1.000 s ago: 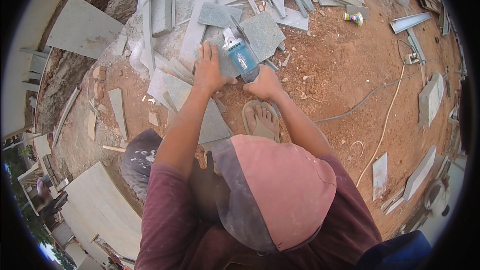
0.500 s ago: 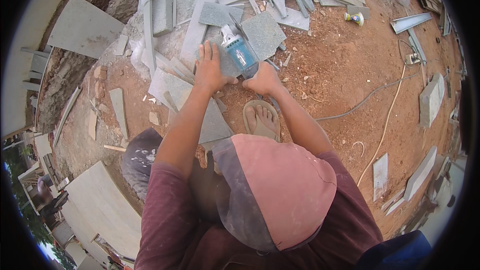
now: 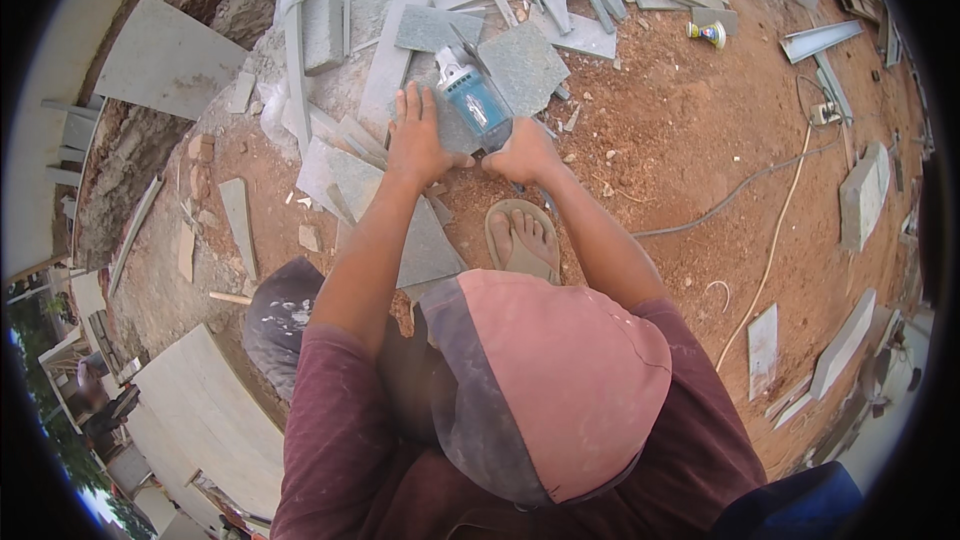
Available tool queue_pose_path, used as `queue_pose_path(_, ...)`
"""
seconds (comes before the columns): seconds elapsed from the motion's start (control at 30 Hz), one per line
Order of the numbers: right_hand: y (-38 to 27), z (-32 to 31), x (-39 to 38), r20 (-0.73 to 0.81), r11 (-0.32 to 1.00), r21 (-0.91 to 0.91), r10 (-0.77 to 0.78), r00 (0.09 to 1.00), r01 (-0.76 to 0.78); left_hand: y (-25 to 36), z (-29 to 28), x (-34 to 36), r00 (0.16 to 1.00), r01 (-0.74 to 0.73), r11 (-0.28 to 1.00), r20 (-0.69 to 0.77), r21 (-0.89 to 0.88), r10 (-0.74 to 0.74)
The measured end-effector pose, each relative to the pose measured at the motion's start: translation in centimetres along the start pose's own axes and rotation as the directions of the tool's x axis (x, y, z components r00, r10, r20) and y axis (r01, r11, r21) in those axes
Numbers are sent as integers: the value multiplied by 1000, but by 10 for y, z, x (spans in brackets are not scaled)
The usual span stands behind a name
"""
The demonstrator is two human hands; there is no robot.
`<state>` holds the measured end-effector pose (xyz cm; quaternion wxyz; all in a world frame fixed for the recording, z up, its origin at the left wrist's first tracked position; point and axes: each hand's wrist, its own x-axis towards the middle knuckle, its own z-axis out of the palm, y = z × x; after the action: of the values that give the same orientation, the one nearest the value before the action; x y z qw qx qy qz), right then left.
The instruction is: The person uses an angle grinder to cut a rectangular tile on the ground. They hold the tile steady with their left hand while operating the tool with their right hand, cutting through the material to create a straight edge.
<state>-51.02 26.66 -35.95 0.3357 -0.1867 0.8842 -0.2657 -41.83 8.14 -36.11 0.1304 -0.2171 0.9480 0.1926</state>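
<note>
Right hand (image 3: 522, 152): grip wrapped round rear of blue grinder (image 3: 478, 103), far centre, over grey slab (image 3: 453, 128). Left hand (image 3: 414, 145): spread flat, just left. Advisable: firm hold, well clear of disc (image 3: 470, 47).

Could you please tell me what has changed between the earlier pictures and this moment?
The grinder has moved a little away from the person and slightly to the left; the right hand, gripping its rear end, has moved with it. Nothing was newly taken hold of or let go. The left hand stays spread open; the foot and grey slabs also stay in place.
</note>
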Motion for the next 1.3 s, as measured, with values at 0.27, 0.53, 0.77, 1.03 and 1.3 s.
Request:
queue_pose_path(0.27, -9, -7, 2, 11, 1000, 12, 17, 1000, -17, -1, 2, 1, 1000, -7, 1000, -11, -10, 7)
queue_pose_path(0.53, -14, -8, 11, 24, 1000, -9, 12, 1000, -12, -2, 2, 0, 1000, 0, 1000, -14, -13, 0)
queue_pose_path(0.77, -25, -11, 26, 12, 1000, 6, -2, 1000, 1, 1, -2, 0, 1000, 9, 1000, 4, 30, -9)
queue_pose_path(1.03, -31, -14, 29, 23, 1000, 14, 8, 1000, -8, 2, -1, -2, 1000, 1, 994, -5, 109, -1)
queue_pose_path(1.3, -34, -16, 28, 49, 999, 20, 25, 998, -26, -1, 1, 0, 999, -29, 990, -21, 140, 32)
